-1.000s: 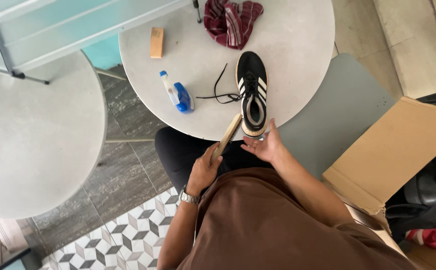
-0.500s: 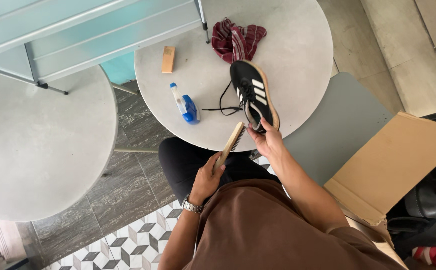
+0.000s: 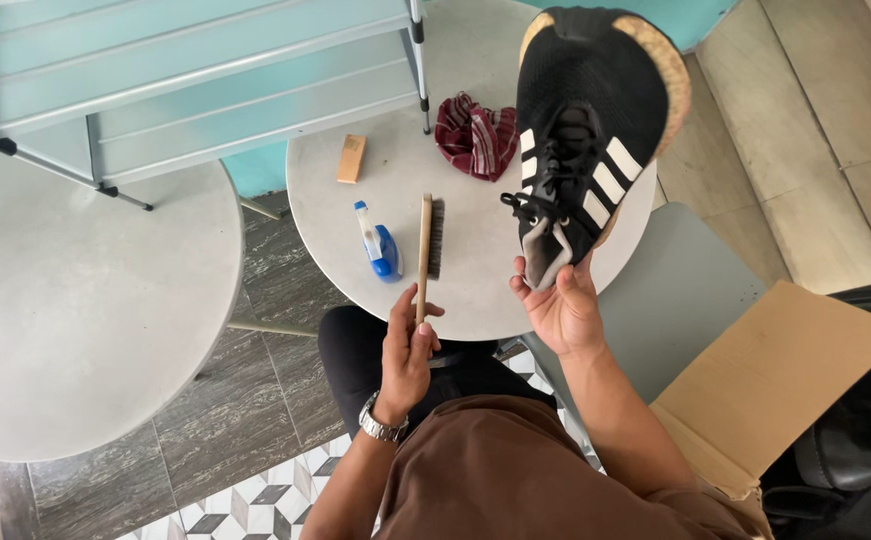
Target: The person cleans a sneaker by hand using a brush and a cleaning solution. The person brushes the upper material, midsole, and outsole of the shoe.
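Observation:
My right hand [image 3: 561, 310] grips the heel of a black sneaker [image 3: 581, 120] with white stripes and a tan sole, lifted high toward the camera with its toe pointing up. My left hand [image 3: 408, 345] holds the handle of a wooden brush [image 3: 426, 250], upright, its dark bristles facing right toward the shoe. Both are raised above the near edge of the round grey table [image 3: 476, 290]. The brush and the shoe are apart.
On the table lie a blue spray bottle [image 3: 379, 243], a small tan block [image 3: 352, 158] and a red striped cloth [image 3: 474, 134]. A second round table [image 3: 76, 320] is at left, an open cardboard box [image 3: 786, 380] at right, a pale metal rack [image 3: 186, 70] behind.
My right hand lifted the sneaker off the table and raised it close to the camera. My left hand swung the brush upright.

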